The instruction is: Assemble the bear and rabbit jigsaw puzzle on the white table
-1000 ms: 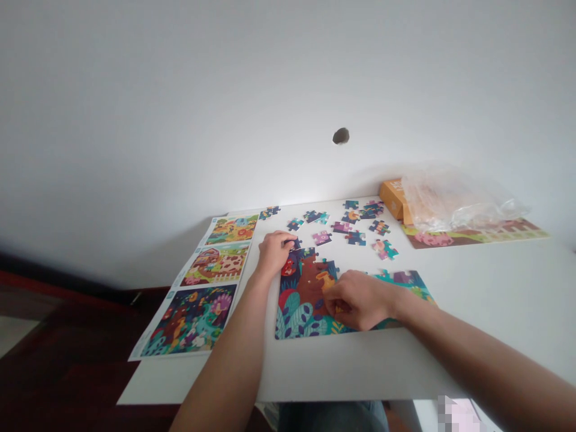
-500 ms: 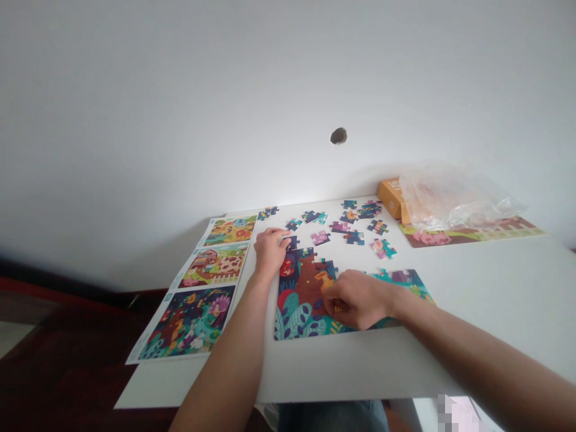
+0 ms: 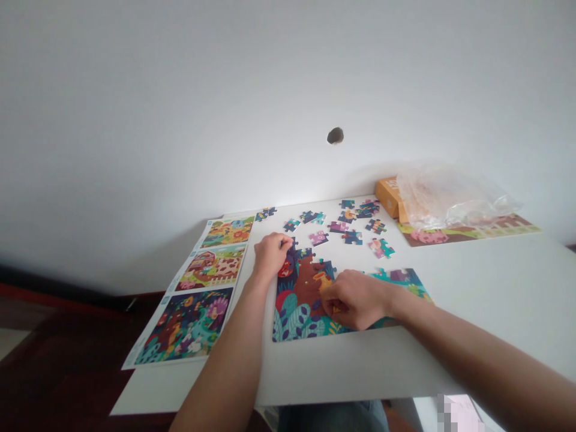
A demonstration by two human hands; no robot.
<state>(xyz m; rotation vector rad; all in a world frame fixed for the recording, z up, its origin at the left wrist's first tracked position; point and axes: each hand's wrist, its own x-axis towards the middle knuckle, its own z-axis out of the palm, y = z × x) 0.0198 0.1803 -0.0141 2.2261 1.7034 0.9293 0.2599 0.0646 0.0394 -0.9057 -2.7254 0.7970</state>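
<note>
The partly joined jigsaw puzzle (image 3: 299, 288) lies flat before me, showing a brown bear, a yellow animal and teal leaves. At its upper left corner, my left hand (image 3: 270, 255) has its fingers curled in a pinch at a dark blue puzzle piece (image 3: 294, 243), mostly covered by the fingertips. My right hand (image 3: 355, 299) rests on the middle of the puzzle in a loose fist; whether anything is inside it is hidden. Loose puzzle pieces (image 3: 338, 227) lie scattered beyond the joined part, including a pink one (image 3: 318, 238) and a teal one (image 3: 381, 247).
A picture sheet (image 3: 211, 268) with three printed scenes lies along the table's left side. At the back right are an orange box (image 3: 387, 195), a clear plastic bag (image 3: 454, 198) and a farm-scene puzzle strip (image 3: 472, 233). A white wall (image 3: 225, 108) with a round hole stands behind.
My left hand's fingers have drawn in from stretched out to a pinch over the dark blue piece at the corner. My right hand stays in place on the puzzle.
</note>
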